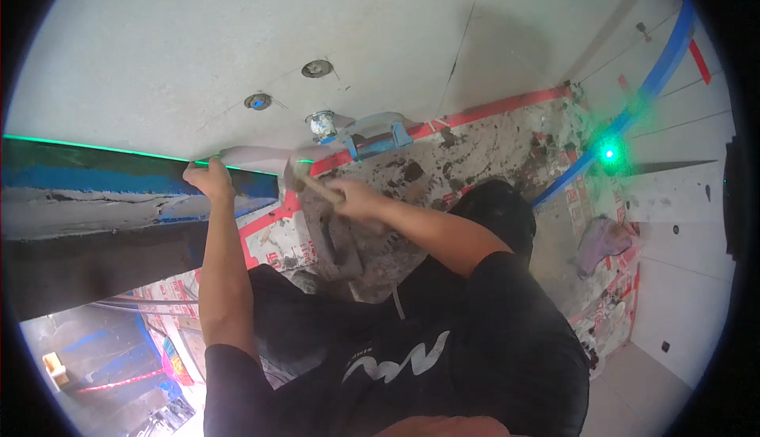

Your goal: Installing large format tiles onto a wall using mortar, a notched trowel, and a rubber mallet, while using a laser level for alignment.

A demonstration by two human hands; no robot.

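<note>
At the left, my left hand rests at the top edge of a dark ledge beside the pale tiled wall. Its fingers are bent and pressed together there, and whatever they may grip is hidden. A bright green line runs along that edge and passes by the fingers. My right hand is closed around the light wooden handle of a hammer. The hammer's grey head points toward the ledge's right end, close to the wall; whether it touches is not clear.
A blue-handled tool and a stained white can stand along the wall, below two round holes. Mortar crumbs litter the floor covering. A green light glares before a long blue strip; a pinkish cloth lies right.
</note>
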